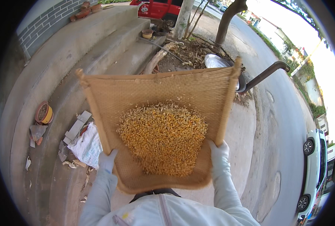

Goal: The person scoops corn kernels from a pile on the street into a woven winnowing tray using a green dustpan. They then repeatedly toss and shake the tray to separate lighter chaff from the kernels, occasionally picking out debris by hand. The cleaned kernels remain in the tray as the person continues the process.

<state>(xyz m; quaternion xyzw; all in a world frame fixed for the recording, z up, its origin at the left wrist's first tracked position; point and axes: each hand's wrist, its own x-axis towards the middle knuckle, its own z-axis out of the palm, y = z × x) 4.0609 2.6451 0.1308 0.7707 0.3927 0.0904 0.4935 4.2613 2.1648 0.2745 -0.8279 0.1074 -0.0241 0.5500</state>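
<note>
A wide tan woven winnowing basket is held out in front of my body, its open, flared end pointing away from me. Inside it lies a heap of yellow-orange corn kernels, with paler bits of chaff along the far side. The near part of the heap looks blurred by motion. My left hand, in a pale glove, is closed round the basket's left rim. Round the right rim my right hand, likewise gloved, is closed too. Parts of the fingers are hidden by the rim on both sides.
Concrete steps run along the left, with a yellow-and-red pot and a white sack on them. Beyond the basket are a tree trunk, a shiny metal basin and a dark pipe. A white car stands by the road at right.
</note>
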